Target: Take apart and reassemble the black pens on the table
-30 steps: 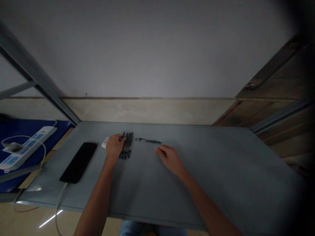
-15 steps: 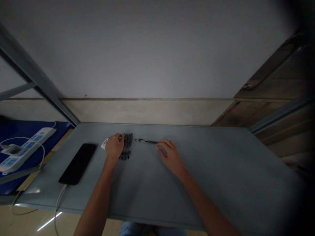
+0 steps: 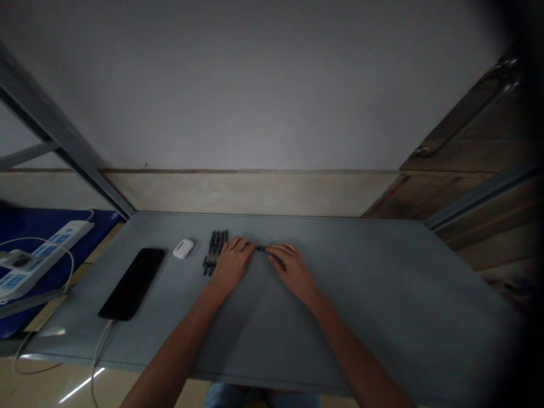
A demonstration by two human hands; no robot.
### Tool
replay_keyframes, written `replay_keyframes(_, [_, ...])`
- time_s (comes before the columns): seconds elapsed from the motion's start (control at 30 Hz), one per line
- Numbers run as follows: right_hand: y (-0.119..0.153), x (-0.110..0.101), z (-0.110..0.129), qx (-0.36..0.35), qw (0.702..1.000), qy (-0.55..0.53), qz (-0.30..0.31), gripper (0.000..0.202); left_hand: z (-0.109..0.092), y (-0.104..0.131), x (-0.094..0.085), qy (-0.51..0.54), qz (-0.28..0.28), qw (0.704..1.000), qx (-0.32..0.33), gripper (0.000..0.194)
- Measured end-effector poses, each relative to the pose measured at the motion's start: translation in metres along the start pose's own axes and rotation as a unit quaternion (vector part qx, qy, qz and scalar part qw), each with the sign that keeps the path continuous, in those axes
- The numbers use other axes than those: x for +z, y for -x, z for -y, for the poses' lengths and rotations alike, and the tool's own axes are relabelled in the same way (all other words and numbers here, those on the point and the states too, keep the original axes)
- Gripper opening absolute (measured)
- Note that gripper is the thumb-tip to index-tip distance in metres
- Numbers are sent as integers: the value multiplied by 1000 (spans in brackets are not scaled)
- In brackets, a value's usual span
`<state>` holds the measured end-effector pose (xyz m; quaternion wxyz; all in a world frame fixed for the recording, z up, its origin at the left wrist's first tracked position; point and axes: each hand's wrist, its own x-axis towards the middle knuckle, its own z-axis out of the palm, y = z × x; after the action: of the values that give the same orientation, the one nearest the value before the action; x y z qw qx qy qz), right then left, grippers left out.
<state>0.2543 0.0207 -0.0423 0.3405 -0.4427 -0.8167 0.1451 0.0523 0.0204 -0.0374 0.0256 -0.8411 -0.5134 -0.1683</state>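
A slim dark pen (image 3: pixel 260 248) lies crosswise between my two hands, and only its short middle part shows. My left hand (image 3: pixel 233 262) is closed on the left portion of it, fingertips pointing right. The right portion sits in the fingers of my right hand (image 3: pixel 294 271), thumb below and fingers above. Just left of my left hand, several dark pens (image 3: pixel 213 249) lie side by side on the grey tabletop (image 3: pixel 382 306), partly covered by that hand.
A white earbud case (image 3: pixel 183 248) rests left of the pens. Further left is a black phone (image 3: pixel 132 284) with a cable plugged in. A white power strip (image 3: pixel 46 255) lies on a blue surface beyond the table's left edge. A pale wall (image 3: pixel 255 113) stands behind.
My left hand has moved right from the row of pens to the single pen, uncovering the white case. My right hand stays at the pen's right end.
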Motion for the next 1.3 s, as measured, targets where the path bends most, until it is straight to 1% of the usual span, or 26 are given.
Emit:
replay_keyframes(0.1, [0, 0, 0, 3, 1000, -11, -12, 23, -4, 0, 3, -5, 23, 1000, 1, 33])
replay_keyframes(0.2, [1, 1, 0, 8, 1000, 4, -15, 25, -5, 0, 3, -13, 42, 999, -9, 29])
replay_keyframes(0.27, [2, 1, 0, 3, 1000, 21, -7, 28, -5, -1, 2, -11, 52, 999, -6, 27])
replay_keyframes(0.43, [2, 2, -4, -22, 998, 51, 41, 35, -10, -1, -2, 7, 35, 999, 17, 28])
replay_keyframes(0.53, [3, 3, -6, -21, 996, 57, 70, 29, -15, -1, -5, -3, 35, 999, 40, 26])
replay_keyframes(0.67, [3, -3, -4, -20, 993, 44, 107, 21, -20, 0, -7, -6, 58, 997, 50, 22])
replay_keyframes(0.8, [3, -9, -3, -15, 991, 17, 134, 21, -21, 0, -10, -7, 67, 996, 60, 23])
replay_keyframes(0.9, [4, -9, -5, -2, 989, 9, 149, 20, -23, 0, -13, -9, 67, 996, 66, 24])
replay_keyframes(1.0, [5, -7, -5, -5, 990, 8, 143, 19, -24, -1, -15, -2, 74, 995, 61, 24])
replay_keyframes(1.1, [5, -6, -2, -21, 991, 29, 132, 19, -25, -2, -14, 13, 77, 996, 41, 24])
replay_keyframes(1.3, [3, -11, 1, -60, 991, 97, 71, 21, -27, -3, -11, 61, 71, 996, 9, 29])
